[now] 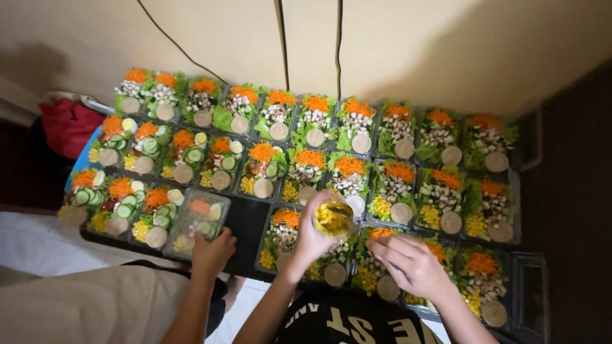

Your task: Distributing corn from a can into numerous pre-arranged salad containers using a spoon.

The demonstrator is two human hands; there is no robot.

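Corn cup, a small clear tub of yellow kernels, sits gripped in the person's left hand, fingers curled round its side, held above the near middle of the dark table. It hovers over the front row of salad boxes, just past the box with grated carrot on top. The right hand lies just right of the cup, palm down, fingers loosely bent over another box in the near row; whether it pinches kernels or only rests there, I cannot tell. The two hands are near each other but apart, the cup between them and slightly farther from the body.

To do this portioning well, judging from how things lie, the cup is best kept low and level over the box being filled, so loose kernels fall inside the rim and not on the table. Each box across the table shows its corn in one corner beside the lettuce, clear of the round sauce tub, so the same corner is worth matching. A steady, equal pinch per box keeps the rows alike.

Toward the near left edge, a second person's hand rests against a lidded box with cucumber slices. Cables run down the wall beyond the far edge of the table
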